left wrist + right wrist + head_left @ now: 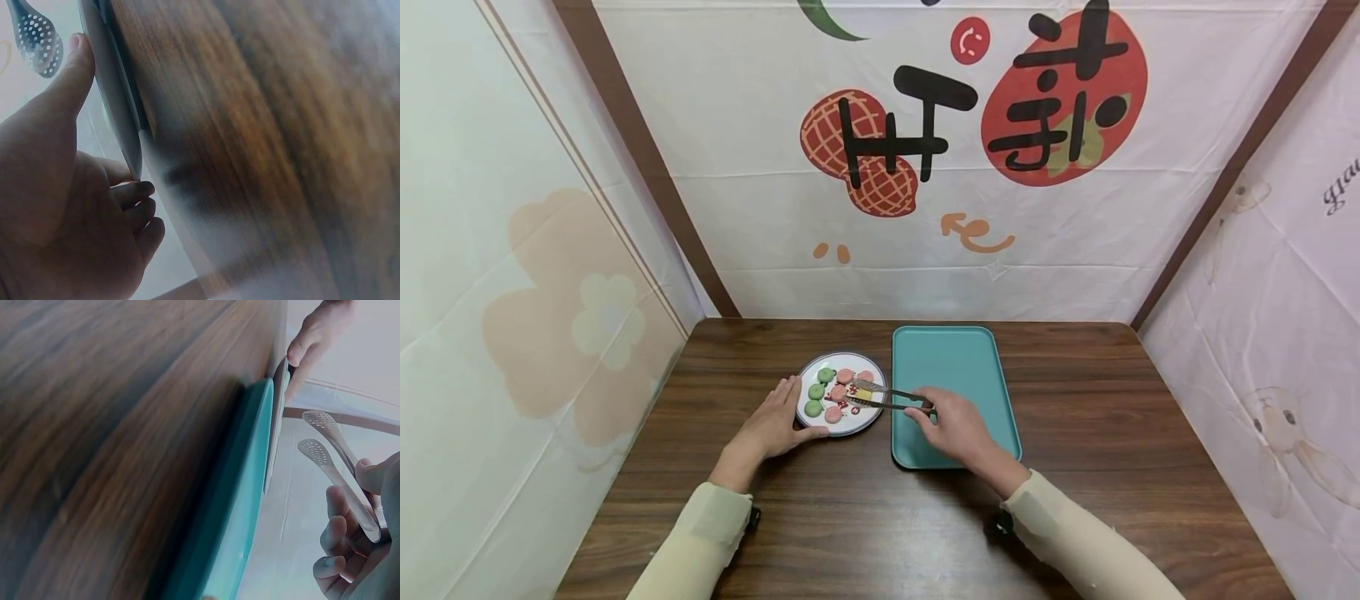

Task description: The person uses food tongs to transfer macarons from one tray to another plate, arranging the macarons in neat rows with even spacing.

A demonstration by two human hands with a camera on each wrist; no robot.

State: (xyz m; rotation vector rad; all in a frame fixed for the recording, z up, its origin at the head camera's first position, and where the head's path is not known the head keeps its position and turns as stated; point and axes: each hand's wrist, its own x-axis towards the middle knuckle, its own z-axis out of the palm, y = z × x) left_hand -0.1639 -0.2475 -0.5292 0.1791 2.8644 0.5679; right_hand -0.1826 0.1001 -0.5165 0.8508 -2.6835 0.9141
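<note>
A white plate (867, 423) with a blue rim bears several small round green pieces (816, 391) and pink pieces (832, 414), like little cakes or cookies. My left hand (772, 422) rests at the plate's left side, fingers along the rim and thumb against the near edge; the left wrist view shows the thumb lying on the rim. My right hand (953, 423) holds metal tongs (895, 407) with perforated ends, which reach over the plate near the pink pieces. In the right wrist view the tongs' tips (315, 452) stand apart with nothing between them.
A teal rectangular tray (947, 358) lies just right of the plate, under my right hand and forearm. Both stand on a dark wood table (1090, 433). White printed cloth walls (760, 242) enclose the table at the back and sides.
</note>
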